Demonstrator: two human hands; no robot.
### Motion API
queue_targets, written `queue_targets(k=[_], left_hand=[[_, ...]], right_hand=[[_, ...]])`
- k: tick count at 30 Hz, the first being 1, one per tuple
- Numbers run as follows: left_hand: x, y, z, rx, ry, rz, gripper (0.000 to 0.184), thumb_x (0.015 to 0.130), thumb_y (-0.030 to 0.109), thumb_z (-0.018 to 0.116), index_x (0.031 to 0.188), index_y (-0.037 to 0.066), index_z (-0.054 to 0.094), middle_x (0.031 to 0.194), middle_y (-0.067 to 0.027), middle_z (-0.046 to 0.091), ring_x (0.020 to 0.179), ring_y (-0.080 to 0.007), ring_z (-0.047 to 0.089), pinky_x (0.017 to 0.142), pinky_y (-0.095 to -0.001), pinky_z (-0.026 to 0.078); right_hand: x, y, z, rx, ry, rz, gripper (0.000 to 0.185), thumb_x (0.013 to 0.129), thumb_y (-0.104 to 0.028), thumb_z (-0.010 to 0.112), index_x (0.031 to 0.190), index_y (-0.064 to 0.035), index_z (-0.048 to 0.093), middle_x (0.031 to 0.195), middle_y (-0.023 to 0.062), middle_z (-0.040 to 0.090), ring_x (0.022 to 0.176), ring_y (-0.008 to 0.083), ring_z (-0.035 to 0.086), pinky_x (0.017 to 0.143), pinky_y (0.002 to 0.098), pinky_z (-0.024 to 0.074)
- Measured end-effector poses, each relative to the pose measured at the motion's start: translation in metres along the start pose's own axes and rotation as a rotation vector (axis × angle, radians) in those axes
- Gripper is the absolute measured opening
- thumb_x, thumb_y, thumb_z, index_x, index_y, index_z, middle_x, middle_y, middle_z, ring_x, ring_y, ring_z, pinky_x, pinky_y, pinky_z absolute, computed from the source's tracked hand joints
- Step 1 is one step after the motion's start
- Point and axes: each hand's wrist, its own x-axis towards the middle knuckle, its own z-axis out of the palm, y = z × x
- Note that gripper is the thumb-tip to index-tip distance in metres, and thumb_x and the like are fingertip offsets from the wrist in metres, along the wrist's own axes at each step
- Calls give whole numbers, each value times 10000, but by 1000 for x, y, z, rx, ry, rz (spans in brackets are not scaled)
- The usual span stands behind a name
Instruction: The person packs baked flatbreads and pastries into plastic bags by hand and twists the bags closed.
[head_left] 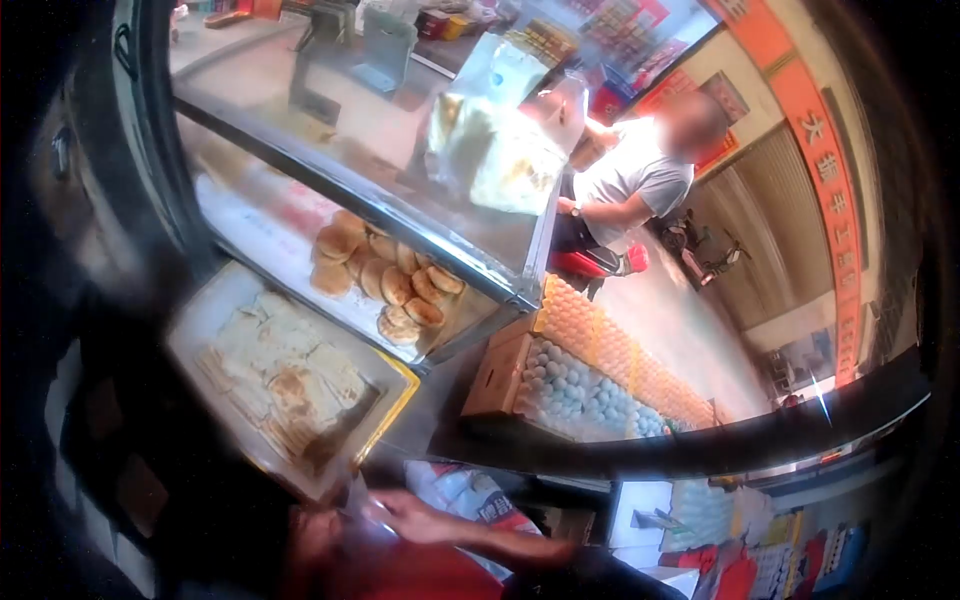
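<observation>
My right hand point(405, 517) reaches in from the lower right, its fingers closed on a thin, see-through piece that looks like a plastic bag point(362, 512). A reddish, blurred shape beside it seems to be my left hand point(315, 535); its fingers cannot be made out. Both are in front of red clothing point(420, 572). Just beyond them is a pale box point(215, 310) with a yellow edge, holding flat, browned pieces of flatbread point(300, 375).
Behind the box, a glass display case point(370, 205) holds round baked buns point(375, 265). White plastic bags point(500, 150) lie against its upper part. Trays of brown eggs point(625, 345) and pale eggs point(585, 390) stand to the right. A person point(640, 175) stands outside.
</observation>
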Motion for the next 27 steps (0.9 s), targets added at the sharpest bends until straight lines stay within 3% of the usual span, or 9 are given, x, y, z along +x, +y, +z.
queue_targets(k=[1, 2, 4, 6, 14, 19, 22, 26, 27], left_hand=[[2, -42, 28, 714, 367, 337, 167, 910, 182, 568, 961, 70, 681, 849, -150, 684, 727, -274, 668, 610, -359, 510], [5, -27, 17, 716, 361, 340, 167, 910, 182, 568, 961, 70, 681, 849, -150, 684, 727, -274, 668, 610, -359, 510], [9, 20, -13, -80, 154, 127, 138, 913, 177, 572, 918, 76, 666, 807, -127, 659, 681, -276, 644, 621, -348, 522], [19, -4, 1, -137, 156, 179, 129, 907, 180, 597, 931, 74, 665, 839, -95, 668, 721, -252, 647, 673, -329, 530], [20, 54, 23, -903, -84, 80, 201, 920, 142, 646, 1068, 15, 694, 950, -38, 684, 871, -120, 611, 784, -304, 506], [26, 36, 23, -685, 126, 194, 154, 935, 141, 637, 941, -1, 694, 831, -54, 695, 762, -130, 631, 697, -303, 516], [33, 25, 9, -1028, 560, -3, 151, 964, 122, 573, 924, -16, 621, 783, -68, 662, 686, -155, 600, 635, -300, 512], [75, -30, -15, -1238, 872, -187, 110, 943, 115, 595, 953, 9, 618, 838, -87, 631, 732, -204, 604, 670, -301, 533], [96, -67, -22, -685, 931, -59, 118, 940, 114, 599, 970, 0, 614, 880, -106, 624, 787, -225, 606, 709, -322, 534]], right_hand=[[-2, 9, 3, -21, -26, -17, 274, 1061, -271, 492, 1070, -14, 585, 907, 29, 596, 882, 93, 511, 800, 308, 469], [-2, 18, 4, -40, -53, -33, 274, 1060, -267, 495, 1081, -8, 582, 906, 45, 601, 883, 100, 523, 798, 323, 478], [-6, 8, 4, -73, -28, -63, 270, 1056, -256, 502, 1091, -2, 585, 911, 69, 614, 880, 121, 545, 800, 344, 490], [-8, 12, -1, -86, -134, -21, 363, 1062, -282, 479, 1335, -57, 561, 1160, 100, 661, 1090, 166, 592, 959, 336, 459], [-12, 8, -19, 226, 130, 48, 285, 1064, -219, 481, 1221, -17, 606, 1081, 57, 654, 1028, 98, 573, 919, 279, 469], [-15, 9, -46, 25, 136, 156, 177, 1029, -183, 547, 1018, -36, 645, 909, 40, 620, 868, 127, 585, 772, 290, 480], [-23, 29, -58, -112, 293, -43, 212, 1027, -198, 569, 966, 1, 610, 814, 8, 556, 802, 97, 519, 710, 294, 455], [-45, 35, -85, -312, 428, 113, 243, 1014, -222, 588, 929, 1, 631, 762, 72, 552, 721, 153, 538, 676, 309, 478], [-50, 40, -90, -352, 415, 143, 230, 993, -222, 613, 931, -3, 644, 755, 111, 566, 689, 228, 583, 675, 339, 502]])
